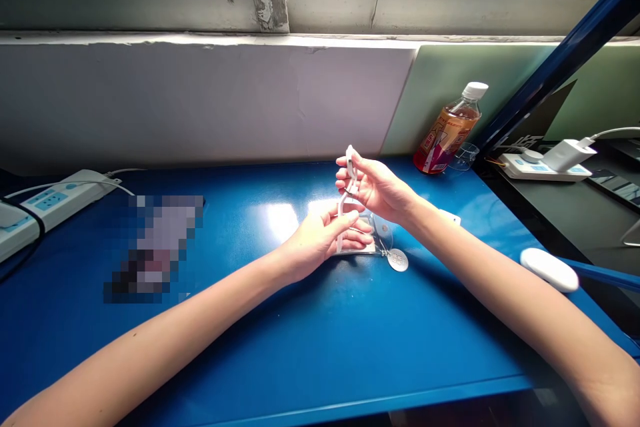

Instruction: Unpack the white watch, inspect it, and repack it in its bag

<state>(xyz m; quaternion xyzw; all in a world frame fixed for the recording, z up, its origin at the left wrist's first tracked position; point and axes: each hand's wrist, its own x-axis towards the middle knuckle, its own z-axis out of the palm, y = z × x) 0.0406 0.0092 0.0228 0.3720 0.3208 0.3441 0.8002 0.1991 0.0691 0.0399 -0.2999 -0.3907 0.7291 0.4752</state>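
Both of my hands meet over the middle of the blue table (310, 347). My right hand (373, 187) is raised and closed on a small white clip-like part (349, 159) held upright. A thin white strap (342, 213) runs down from it to my left hand (325, 237), which pinches its lower end. Under the hands lies a clear card holder (373, 233) with a round silver tag (398, 259) beside it on a thin cord.
A bottle of amber drink (449, 131) leans at the back right by a blue post (560, 60). A white power strip (55, 203) lies at the far left, another strip with a charger (547, 163) at the right. A white oval object (549, 269) rests by the table's right edge.
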